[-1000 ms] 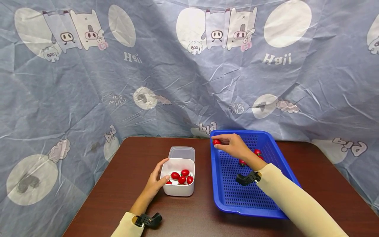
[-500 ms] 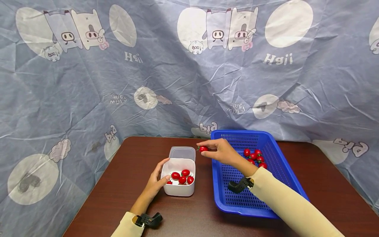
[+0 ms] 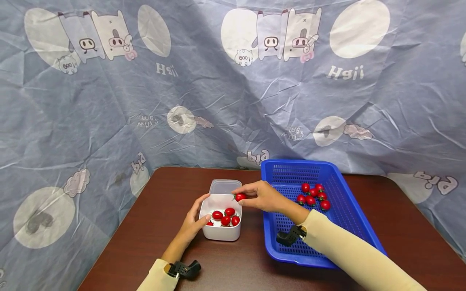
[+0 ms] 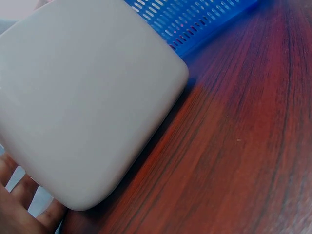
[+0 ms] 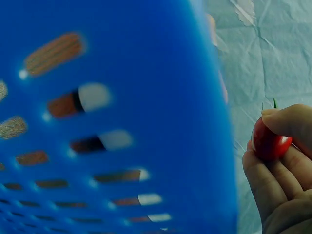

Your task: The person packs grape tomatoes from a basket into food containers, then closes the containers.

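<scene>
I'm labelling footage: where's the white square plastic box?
In the head view, the left hand holds the box on the brown wooden table, left of the blue perforated plastic basket.

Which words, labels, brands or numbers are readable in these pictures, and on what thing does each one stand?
"Haii", twice, on the cloth; last letters slightly unclear.
"BOO!", twice, same cloth.
"why?" and "me?", inverted, twice, same cloth; faint.
Short inverted words lower on the cloth: too distorted to read surely.
White box, blue basket: no lettering visible.
</scene>
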Available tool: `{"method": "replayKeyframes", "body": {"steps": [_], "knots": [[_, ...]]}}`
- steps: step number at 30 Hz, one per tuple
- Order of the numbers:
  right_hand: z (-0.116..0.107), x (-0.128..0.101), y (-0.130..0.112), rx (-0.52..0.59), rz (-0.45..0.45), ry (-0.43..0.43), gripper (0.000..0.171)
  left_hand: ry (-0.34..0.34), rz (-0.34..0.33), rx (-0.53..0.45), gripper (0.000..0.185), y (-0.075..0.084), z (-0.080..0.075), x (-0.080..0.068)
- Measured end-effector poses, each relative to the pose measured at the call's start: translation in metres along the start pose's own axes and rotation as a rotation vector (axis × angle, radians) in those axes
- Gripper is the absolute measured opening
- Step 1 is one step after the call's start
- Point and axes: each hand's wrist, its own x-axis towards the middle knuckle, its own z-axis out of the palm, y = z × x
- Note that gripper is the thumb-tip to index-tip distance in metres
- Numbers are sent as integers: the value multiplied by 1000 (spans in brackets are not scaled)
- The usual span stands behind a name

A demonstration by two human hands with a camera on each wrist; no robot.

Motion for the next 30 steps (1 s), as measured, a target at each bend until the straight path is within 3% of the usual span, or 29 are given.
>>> {"method": "replayKeyframes", "body": {"steps": [7,13,20,26,30], "knots": [[9,-1,7,-8,13,-63,35,-5,-18,44,65,14,4,0],[14,0,8,5,1,-84,37,3,-7,44,65,13,3,0],[16,2,11,144,28,-93,50,1,-18,18,63,14,4,-1],[17,1,10,140,30,-80,51,-6,-16,8,63,13,4,-1],[17,1,9,128,32,-70,49,0,-19,-7,65,2,1,0]]}}
